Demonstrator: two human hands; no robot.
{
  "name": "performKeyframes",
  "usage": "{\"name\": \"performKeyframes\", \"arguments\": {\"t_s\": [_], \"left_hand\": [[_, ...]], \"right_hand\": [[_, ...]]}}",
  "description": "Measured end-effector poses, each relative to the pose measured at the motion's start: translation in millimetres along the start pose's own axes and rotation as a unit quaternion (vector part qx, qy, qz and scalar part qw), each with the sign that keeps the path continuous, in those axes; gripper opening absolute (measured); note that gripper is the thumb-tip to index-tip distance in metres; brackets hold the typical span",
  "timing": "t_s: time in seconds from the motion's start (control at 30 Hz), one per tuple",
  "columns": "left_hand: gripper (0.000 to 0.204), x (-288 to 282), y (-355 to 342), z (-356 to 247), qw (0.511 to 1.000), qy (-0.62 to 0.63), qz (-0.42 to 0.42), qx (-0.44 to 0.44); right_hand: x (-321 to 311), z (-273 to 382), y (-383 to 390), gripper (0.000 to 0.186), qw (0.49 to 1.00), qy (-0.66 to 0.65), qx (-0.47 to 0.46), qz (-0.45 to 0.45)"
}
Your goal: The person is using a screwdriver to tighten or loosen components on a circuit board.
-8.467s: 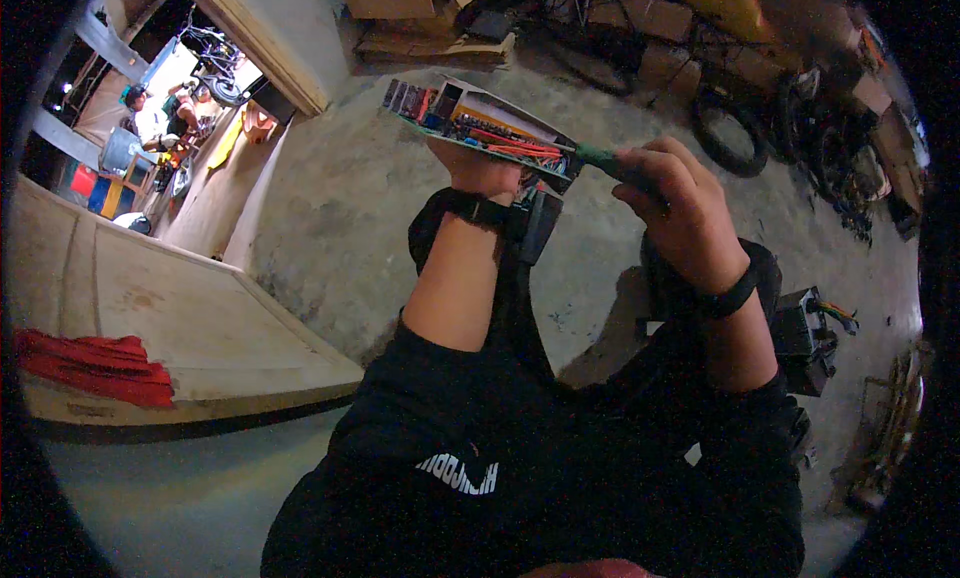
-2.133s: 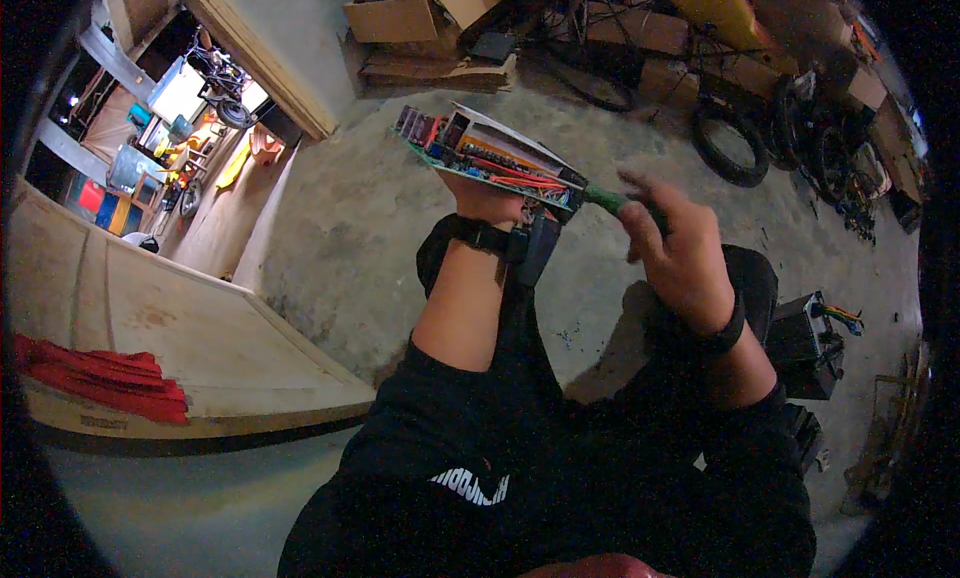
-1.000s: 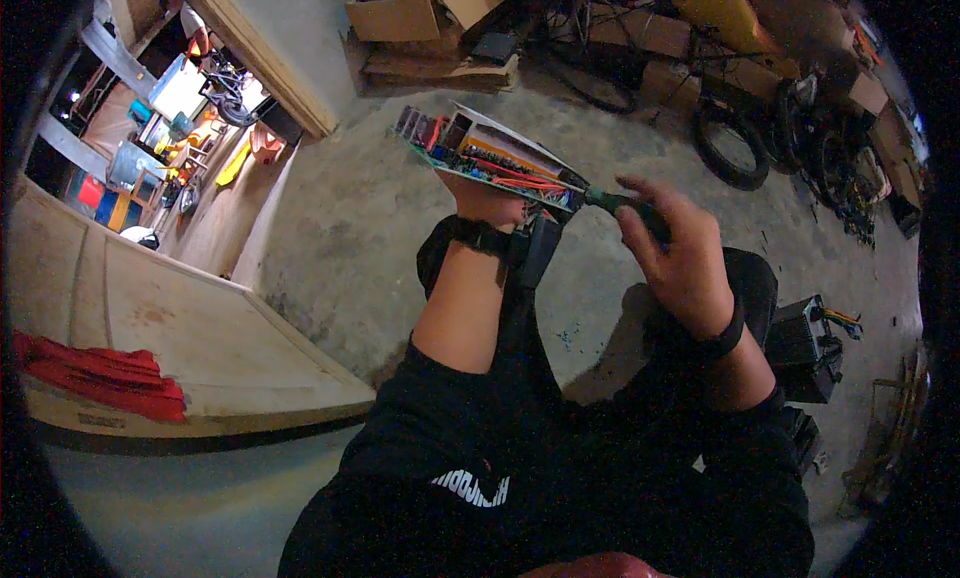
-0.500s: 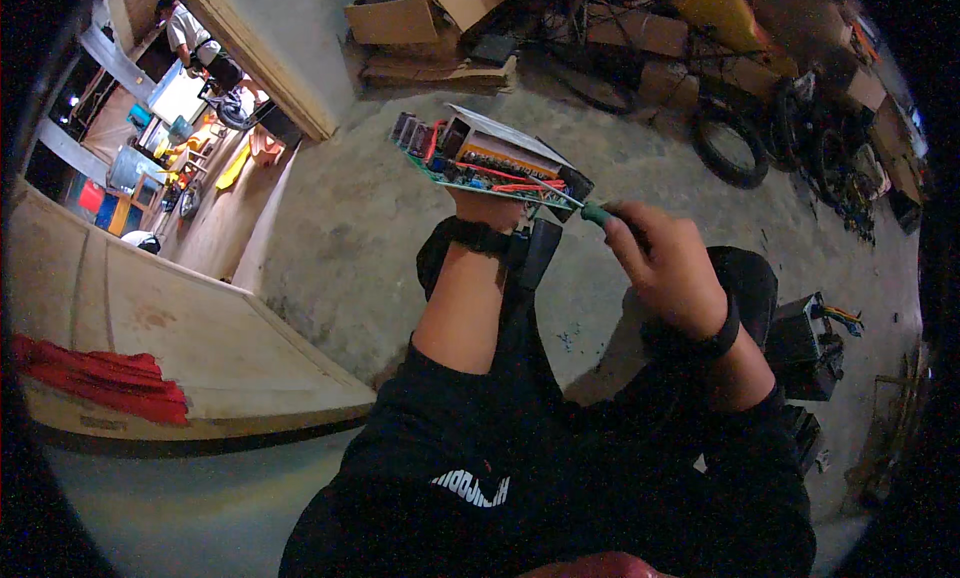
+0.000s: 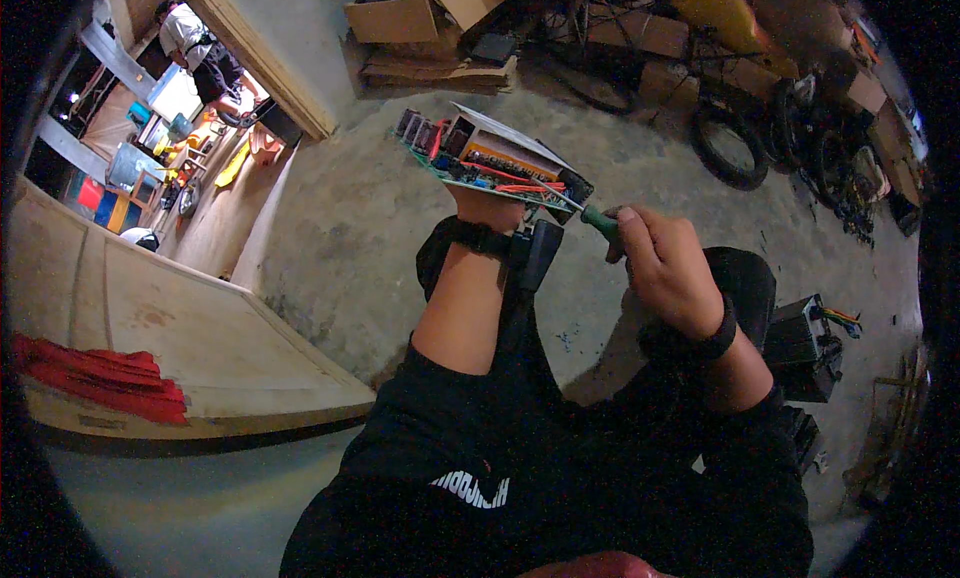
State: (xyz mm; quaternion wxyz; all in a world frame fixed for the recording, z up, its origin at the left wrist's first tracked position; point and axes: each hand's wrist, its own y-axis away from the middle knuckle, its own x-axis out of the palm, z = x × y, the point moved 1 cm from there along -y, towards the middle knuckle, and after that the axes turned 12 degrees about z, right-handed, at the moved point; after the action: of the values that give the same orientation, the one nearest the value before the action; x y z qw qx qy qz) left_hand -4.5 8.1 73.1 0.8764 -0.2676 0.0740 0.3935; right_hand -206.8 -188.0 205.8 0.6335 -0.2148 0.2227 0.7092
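Observation:
My left hand (image 5: 485, 207) holds up a green circuit board (image 5: 455, 178) from below; its fingers are mostly hidden behind the board. Red wires, small components and a pale metal plate (image 5: 520, 138) are on it, with dark blocks at its left end. In my right hand (image 5: 665, 263) is a screwdriver (image 5: 600, 221) with a green handle, gripped between thumb and fingers. The shaft points up and left onto the board's right end, near the red wires. Whether the tip touches a screw is too small to tell.
Cardboard boxes (image 5: 395, 18) and a tyre (image 5: 728, 148) lie along the far wall. To my right on the floor stands a grey metal case (image 5: 798, 330) with coloured wires. A red cloth (image 5: 100, 378) rests on the wooden surface at left. Beyond the doorway a person (image 5: 195, 43) bends over.
My right hand has shifted slightly, its grip moving back along the screwdriver so more of the green handle shows. The board has barely moved. The person beyond the doorway has moved.

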Motion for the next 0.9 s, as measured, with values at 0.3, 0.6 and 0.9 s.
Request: {"name": "performKeyframes", "arguments": {"t_s": [0.3,0.6,0.9], "left_hand": [[0.063,20,-9,-28,0.034,0.992,-0.077,0.095],[0.068,-12,-8,-4,-0.351,0.934,-0.016,-0.062],[0.068,-14,-7,-7,0.142,0.987,-0.078,-0.002]], "right_hand": [[10,-6,-9,0.024,0.969,0.008,-0.193,-0.151],[2,-2,-3,0.03,0.978,-0.168,0.077,0.096],[8,-7,-7,0.027,0.985,-0.145,-0.074,-0.057]]}}
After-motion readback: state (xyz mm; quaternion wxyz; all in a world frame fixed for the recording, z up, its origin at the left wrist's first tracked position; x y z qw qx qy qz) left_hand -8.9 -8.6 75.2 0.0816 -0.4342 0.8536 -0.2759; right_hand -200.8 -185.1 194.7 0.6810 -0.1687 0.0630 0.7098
